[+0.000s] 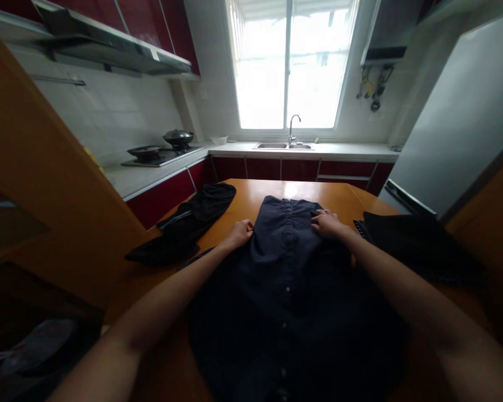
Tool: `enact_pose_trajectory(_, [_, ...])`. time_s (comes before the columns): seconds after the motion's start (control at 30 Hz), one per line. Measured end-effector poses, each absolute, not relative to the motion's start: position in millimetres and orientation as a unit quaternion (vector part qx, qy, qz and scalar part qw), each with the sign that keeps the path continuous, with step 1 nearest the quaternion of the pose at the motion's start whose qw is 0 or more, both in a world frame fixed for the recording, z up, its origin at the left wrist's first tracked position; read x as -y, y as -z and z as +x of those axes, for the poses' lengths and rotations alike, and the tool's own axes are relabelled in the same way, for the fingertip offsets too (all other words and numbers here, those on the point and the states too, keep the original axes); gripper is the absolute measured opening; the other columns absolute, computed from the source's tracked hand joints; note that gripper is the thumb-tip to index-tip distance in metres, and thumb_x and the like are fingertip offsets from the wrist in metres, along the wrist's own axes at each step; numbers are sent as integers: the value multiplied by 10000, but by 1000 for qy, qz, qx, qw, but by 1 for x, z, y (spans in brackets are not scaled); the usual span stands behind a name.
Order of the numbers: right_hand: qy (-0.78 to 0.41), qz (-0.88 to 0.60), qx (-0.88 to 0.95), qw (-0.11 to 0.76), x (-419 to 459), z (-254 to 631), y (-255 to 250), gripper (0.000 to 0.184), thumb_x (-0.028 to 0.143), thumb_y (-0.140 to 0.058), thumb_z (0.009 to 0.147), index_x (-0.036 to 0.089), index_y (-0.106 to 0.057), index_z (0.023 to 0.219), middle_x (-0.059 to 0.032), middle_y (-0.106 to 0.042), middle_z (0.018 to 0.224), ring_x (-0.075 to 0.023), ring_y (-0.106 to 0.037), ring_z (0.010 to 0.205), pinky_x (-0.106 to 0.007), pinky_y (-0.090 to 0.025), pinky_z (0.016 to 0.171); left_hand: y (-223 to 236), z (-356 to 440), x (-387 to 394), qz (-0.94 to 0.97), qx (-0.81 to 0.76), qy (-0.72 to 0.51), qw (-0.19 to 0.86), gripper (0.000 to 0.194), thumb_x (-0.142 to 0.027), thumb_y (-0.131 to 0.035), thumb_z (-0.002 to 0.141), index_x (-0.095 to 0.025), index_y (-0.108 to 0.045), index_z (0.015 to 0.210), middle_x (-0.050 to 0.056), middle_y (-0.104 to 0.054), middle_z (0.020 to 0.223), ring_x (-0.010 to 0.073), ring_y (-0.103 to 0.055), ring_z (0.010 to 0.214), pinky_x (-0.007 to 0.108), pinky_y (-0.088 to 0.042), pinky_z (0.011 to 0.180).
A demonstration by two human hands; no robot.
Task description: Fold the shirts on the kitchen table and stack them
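A dark navy button-up shirt (287,268) lies spread on the wooden table, its line of small pale buttons running down the middle toward me. My left hand (240,233) is closed at the shirt's left edge, fingers curled and pinching the cloth. At the opposite edge, my right hand (329,224) has its fingertips closed on a bit of the fabric near the far corner. The far end of the shirt is narrow and folded in, while the near part spreads wide and falls into shadow.
On the orange-brown wooden table (251,192), a crumpled black garment (193,218) lies left and folded black cloth (411,240) lies right. Beyond are a counter with a sink (272,146), a stove (167,156) with pans, and a refrigerator (465,111) at right.
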State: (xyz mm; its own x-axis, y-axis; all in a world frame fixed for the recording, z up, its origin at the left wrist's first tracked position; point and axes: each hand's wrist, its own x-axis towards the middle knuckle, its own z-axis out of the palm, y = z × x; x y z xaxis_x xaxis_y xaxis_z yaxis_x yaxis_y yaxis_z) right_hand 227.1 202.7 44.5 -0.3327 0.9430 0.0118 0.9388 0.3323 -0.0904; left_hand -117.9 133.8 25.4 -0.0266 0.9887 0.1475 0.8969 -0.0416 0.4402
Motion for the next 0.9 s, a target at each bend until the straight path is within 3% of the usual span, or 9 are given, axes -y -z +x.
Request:
enact_pose_trajectory(0.1, [-56, -588, 807, 6, -229, 235, -30, 479, 456, -572, 939, 195, -637, 1336, -159, -418, 1563, -365, -352, 1430, -566, -329, 1116, -29, -143, -129, 680, -697, -212, 84, 231, -152, -629, 820, -170, -688, 1042, 41, -722, 826, 176, -683, 756, 230, -469, 675])
enact_pose_trajectory(0.2, [-57, -620, 782, 18, -253, 246, -21, 551, 477, -508, 963, 125, -580, 1380, -200, -404, 1562, -349, -367, 1427, -528, -338, 1120, -35, -172, -120, 660, -723, -193, 67, 344, -133, -612, 793, -181, -662, 1130, 48, -729, 857, 201, -697, 794, 248, -478, 716])
enact_pose_trajectory(0.4, [-53, -711, 698, 63, -288, 265, -15, 550, 354, -373, 982, -35, -629, 1274, -314, -623, 1267, -354, -593, 1208, -409, -459, 996, -40, -194, -140, 617, -754, -164, 156, 324, -170, -700, 691, -183, -698, 1015, 94, -744, 1045, 261, -689, 1022, 256, -503, 838])
enact_pose_trajectory(0.6, [-50, -738, 666, 90, -302, 264, -5, 521, 369, -409, 960, 16, -648, 1260, -268, -626, 1279, -347, -589, 1195, -421, -467, 975, -41, -168, -209, 579, -743, -211, 259, 343, -229, -705, 768, -115, -671, 1091, 85, -728, 784, 201, -699, 717, 252, -534, 631])
enact_pose_trajectory(0.73, [-42, -748, 654, 105, -303, 260, 3, 529, 405, -389, 974, 50, -617, 1293, -250, -583, 1334, -345, -530, 1254, -461, -435, 1007, -38, -148, -249, 568, -732, -248, 285, 219, -307, -723, 802, -118, -690, 909, 56, -671, 667, 164, -646, 616, 239, -508, 578])
enact_pose_trajectory(0.9, [-18, -752, 647, 124, -299, 253, 16, 580, 414, -348, 993, 15, -498, 1386, -259, -491, 1429, -331, -418, 1354, -471, -316, 1105, -35, -131, -286, 571, -715, -274, 297, 250, -362, -714, 817, -118, -675, 781, 35, -604, 569, 160, -595, 568, 235, -466, 533])
